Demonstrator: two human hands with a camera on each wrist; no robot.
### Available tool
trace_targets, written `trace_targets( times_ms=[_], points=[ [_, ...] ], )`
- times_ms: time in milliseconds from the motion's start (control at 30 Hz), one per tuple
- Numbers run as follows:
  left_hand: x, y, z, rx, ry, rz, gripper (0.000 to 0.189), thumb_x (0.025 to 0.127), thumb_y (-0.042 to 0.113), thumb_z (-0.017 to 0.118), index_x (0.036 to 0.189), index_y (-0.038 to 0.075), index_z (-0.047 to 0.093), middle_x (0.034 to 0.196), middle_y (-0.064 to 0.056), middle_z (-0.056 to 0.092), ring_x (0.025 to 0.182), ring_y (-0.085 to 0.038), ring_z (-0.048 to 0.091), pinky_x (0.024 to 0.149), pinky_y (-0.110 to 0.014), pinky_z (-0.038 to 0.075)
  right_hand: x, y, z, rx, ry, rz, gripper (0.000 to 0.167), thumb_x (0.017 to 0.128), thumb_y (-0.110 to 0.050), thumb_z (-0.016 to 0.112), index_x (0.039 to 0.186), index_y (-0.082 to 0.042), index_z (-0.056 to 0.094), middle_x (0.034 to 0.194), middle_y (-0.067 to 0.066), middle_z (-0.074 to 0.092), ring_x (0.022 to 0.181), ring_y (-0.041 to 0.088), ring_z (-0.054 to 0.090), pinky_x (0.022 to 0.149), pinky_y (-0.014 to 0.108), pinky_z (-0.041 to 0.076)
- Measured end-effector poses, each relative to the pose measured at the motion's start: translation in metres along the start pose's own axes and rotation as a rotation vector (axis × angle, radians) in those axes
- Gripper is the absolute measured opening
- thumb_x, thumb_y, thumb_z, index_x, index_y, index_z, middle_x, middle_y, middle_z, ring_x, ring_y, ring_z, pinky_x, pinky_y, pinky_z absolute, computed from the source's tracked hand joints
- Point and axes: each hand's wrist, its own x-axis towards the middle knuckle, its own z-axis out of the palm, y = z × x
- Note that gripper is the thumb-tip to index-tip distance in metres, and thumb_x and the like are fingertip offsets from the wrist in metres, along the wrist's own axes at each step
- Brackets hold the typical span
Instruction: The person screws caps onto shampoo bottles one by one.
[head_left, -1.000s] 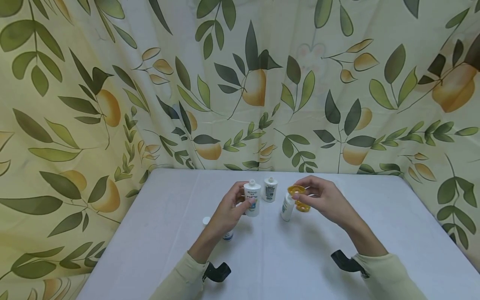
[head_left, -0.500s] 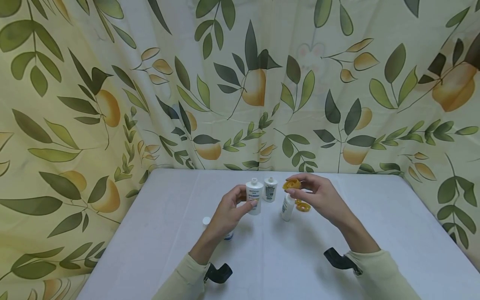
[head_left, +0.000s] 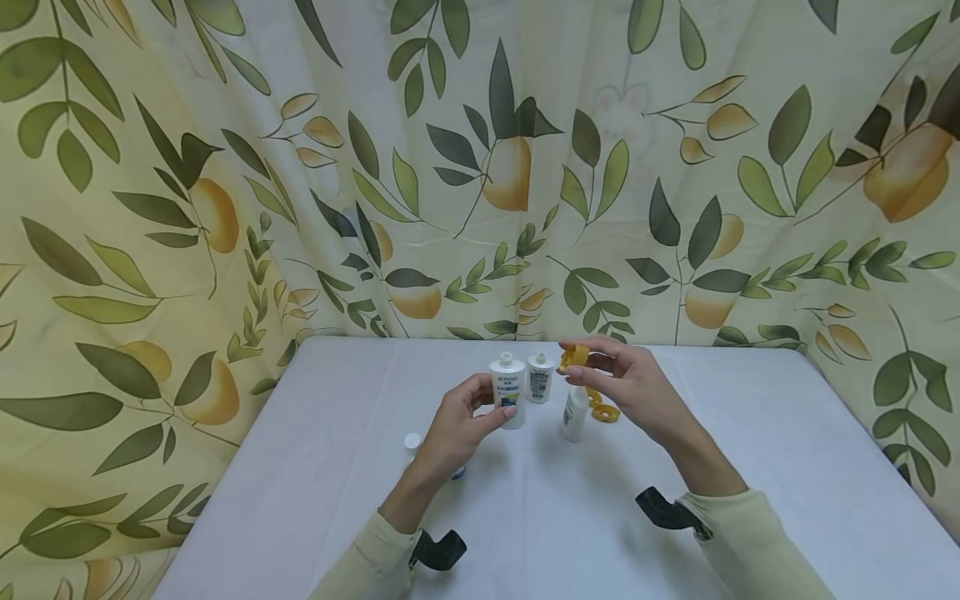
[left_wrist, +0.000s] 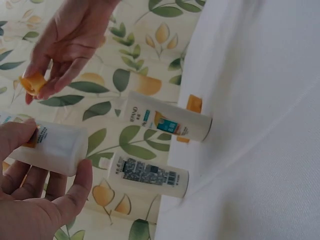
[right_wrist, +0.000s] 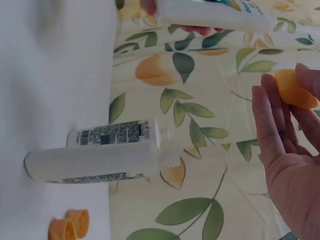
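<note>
My left hand [head_left: 463,423] grips a white shampoo bottle [head_left: 507,382] upright above the table, thumb across its label. Its narrow neck shows bare at the top. To the right, my right hand [head_left: 643,390] pinches an orange bottle cap [head_left: 574,357] between thumb and fingers, turned on its side and level with that neck. In the right wrist view the cap [right_wrist: 295,89] sits at the fingertips, apart from the bottle. Below the right hand stands another uncapped white bottle [head_left: 574,417]. A third uncapped bottle [head_left: 539,380], its printed back showing, stands between and behind the hands.
Orange caps [right_wrist: 64,230] lie on the white table [head_left: 750,433] beside the right-hand standing bottle. A white-capped bottle [head_left: 412,442] is partly hidden behind my left forearm. A leaf-patterned curtain [head_left: 465,275] hangs along the table's back edge.
My right hand has lifted the orange cap up and left, toward the held bottle, and tipped it on its side. The left hand has barely moved, turning the bottle slightly.
</note>
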Motion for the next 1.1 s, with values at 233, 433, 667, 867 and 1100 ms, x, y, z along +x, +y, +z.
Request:
trace_targets(
  times_ms=[233, 433, 667, 867, 1100],
  points=[
    [0.0, -0.001, 0.002, 0.015, -0.012, -0.002, 0.04, 0.093, 0.016, 0.075, 0.131, 0.013, 0.063, 0.128, -0.001, 0.065, 0.116, -0.021, 0.061, 0.095, -0.033, 0.057, 0.005, -0.008, 0.003, -0.02, 0.008, 0.004, 0.042, 0.096, -0.02, 0.072, 0.136, -0.01, 0.061, 0.126, 0.01, 0.066, 0.098, 0.019, 0.073, 0.088, 0.025, 0.058],
    [0.0, -0.002, 0.006, -0.006, -0.024, 0.012, 0.04, 0.094, 0.013, 0.074, 0.132, 0.013, 0.063, 0.129, -0.002, 0.065, 0.115, -0.022, 0.062, 0.093, -0.031, 0.058, 0.008, -0.016, 0.003, 0.008, 0.021, 0.033, 0.04, 0.095, -0.022, 0.074, 0.13, -0.009, 0.059, 0.121, 0.01, 0.065, 0.098, 0.021, 0.074, 0.087, 0.029, 0.059],
    [0.0, -0.001, 0.009, -0.002, -0.002, 0.006, 0.04, 0.094, 0.015, 0.074, 0.132, 0.014, 0.062, 0.129, 0.0, 0.066, 0.115, -0.02, 0.063, 0.095, -0.036, 0.057, 0.01, -0.018, 0.004, 0.015, 0.018, -0.01, 0.037, 0.095, -0.02, 0.074, 0.13, -0.013, 0.062, 0.122, 0.006, 0.067, 0.108, 0.021, 0.068, 0.091, 0.03, 0.057],
    [0.0, 0.0, 0.012, -0.003, 0.008, 0.011, 0.04, 0.093, 0.015, 0.075, 0.131, 0.014, 0.062, 0.131, 0.0, 0.066, 0.117, -0.019, 0.063, 0.099, -0.038, 0.055, 0.013, -0.022, 0.004, 0.002, 0.011, -0.043, 0.037, 0.097, -0.02, 0.072, 0.132, -0.016, 0.063, 0.124, 0.002, 0.069, 0.111, 0.021, 0.067, 0.091, 0.028, 0.057],
    [0.0, 0.001, 0.016, 0.003, 0.012, 0.031, 0.04, 0.094, 0.015, 0.075, 0.131, 0.013, 0.062, 0.132, -0.002, 0.065, 0.117, -0.02, 0.063, 0.097, -0.036, 0.056, 0.017, -0.027, 0.005, -0.036, 0.005, -0.078, 0.042, 0.098, -0.019, 0.069, 0.139, -0.014, 0.061, 0.13, 0.001, 0.065, 0.116, 0.021, 0.067, 0.094, 0.026, 0.056]
  ],
)
